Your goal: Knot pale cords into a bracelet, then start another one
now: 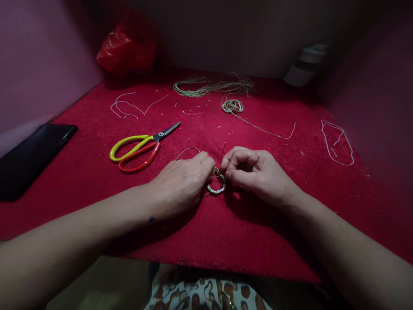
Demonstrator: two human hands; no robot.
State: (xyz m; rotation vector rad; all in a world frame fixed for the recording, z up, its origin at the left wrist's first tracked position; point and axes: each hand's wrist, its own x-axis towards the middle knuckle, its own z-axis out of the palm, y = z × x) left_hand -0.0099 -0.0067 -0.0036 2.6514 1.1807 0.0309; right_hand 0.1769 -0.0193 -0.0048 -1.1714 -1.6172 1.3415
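Observation:
My left hand (183,183) and my right hand (253,172) meet at the middle of a red cloth-covered table (226,232). Between their pinched fingertips is a small ring wound with pale and green cord (217,186), lying on the cloth. Both hands have their fingers curled in and pressed on the ring's upper edge. A thin loose cord end (187,150) arcs away just behind my left hand.
Scissors with one yellow and one red handle (138,148) lie to the left. A bundle of green cord (213,86), a small coil (232,106) and cut cord scraps (337,142) lie farther back. A black phone (32,155) sits at left, a red bag (125,47) behind.

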